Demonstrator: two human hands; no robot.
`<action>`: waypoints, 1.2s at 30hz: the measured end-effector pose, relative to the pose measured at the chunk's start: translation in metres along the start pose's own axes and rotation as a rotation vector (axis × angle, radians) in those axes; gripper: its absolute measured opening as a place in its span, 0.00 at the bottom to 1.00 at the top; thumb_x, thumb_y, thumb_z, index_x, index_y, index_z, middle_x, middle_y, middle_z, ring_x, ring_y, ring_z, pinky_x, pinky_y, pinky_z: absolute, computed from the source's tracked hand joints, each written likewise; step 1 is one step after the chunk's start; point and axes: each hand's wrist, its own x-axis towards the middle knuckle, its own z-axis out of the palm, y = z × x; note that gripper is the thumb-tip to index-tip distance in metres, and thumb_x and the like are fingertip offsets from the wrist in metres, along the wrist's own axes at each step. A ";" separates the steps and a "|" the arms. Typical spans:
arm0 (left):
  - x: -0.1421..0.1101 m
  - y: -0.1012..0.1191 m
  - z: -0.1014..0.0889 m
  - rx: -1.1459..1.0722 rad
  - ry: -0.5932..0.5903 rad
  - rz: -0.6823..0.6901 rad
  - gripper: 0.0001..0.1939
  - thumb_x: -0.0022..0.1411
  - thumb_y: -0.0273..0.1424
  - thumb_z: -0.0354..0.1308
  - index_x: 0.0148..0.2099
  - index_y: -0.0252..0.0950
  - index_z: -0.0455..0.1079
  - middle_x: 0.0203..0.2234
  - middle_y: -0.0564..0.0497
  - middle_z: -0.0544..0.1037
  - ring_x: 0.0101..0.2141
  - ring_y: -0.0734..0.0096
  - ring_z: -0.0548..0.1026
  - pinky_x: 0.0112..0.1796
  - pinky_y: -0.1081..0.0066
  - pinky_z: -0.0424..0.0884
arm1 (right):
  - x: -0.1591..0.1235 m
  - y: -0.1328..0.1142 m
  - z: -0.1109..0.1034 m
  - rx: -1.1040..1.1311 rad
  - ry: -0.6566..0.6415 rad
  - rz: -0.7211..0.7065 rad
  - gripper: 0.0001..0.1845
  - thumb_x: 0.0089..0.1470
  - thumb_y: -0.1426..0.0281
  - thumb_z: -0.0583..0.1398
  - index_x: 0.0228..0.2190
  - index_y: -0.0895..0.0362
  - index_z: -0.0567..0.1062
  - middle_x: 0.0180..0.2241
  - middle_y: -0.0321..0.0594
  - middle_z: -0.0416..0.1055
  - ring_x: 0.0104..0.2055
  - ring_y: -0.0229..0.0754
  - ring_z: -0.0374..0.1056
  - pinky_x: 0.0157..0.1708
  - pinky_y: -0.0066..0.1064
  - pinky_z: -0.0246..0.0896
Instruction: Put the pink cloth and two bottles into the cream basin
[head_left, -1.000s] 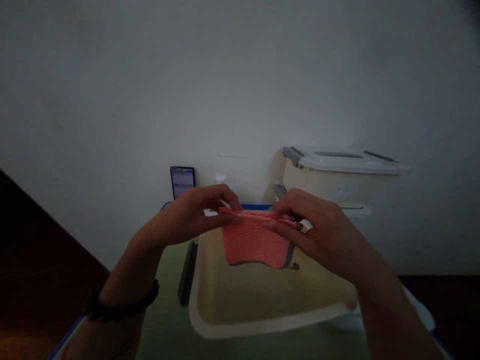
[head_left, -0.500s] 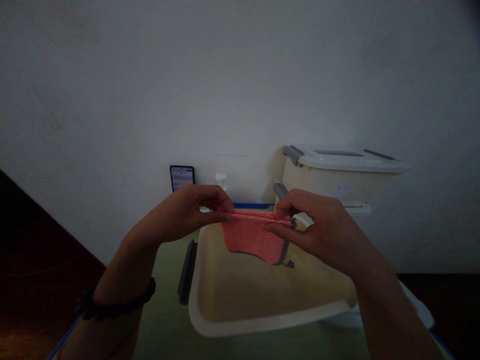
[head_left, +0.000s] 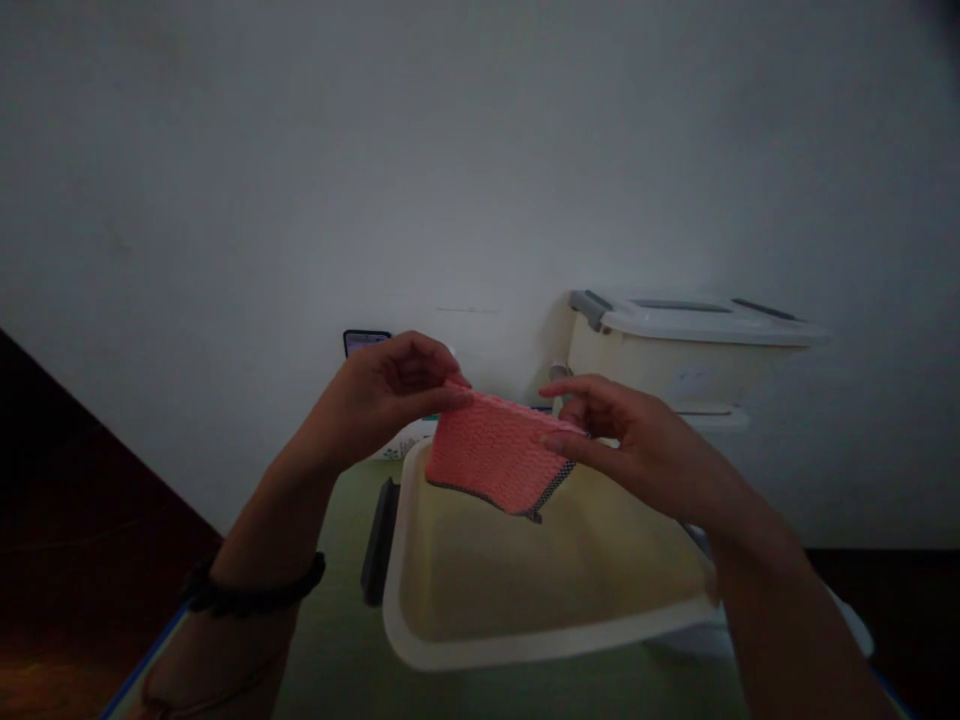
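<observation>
Left forearm and right forearm come in from near side, slanting inward toward the far middle. Left hand pinching, thumb against curled fingers; right hand sits slightly nearer, index finger extended left, apart from thumb, other fingers bent.

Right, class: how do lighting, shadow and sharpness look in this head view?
Head view: dim overall, darkest at both lower sides; head view: soft shadow on the white wall, left of the lidded cream plastic box; head view: the pink textured cloth shows its weave, slightly softened.
</observation>
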 end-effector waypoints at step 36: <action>-0.006 0.009 0.019 0.137 -0.444 -0.065 0.11 0.53 0.33 0.63 0.37 0.33 0.70 0.29 0.53 0.74 0.30 0.74 0.72 0.30 0.77 0.71 | -0.007 -0.025 -0.004 0.342 0.273 0.013 0.03 0.57 0.67 0.57 0.34 0.51 0.70 0.27 0.35 0.68 0.26 0.36 0.65 0.20 0.24 0.60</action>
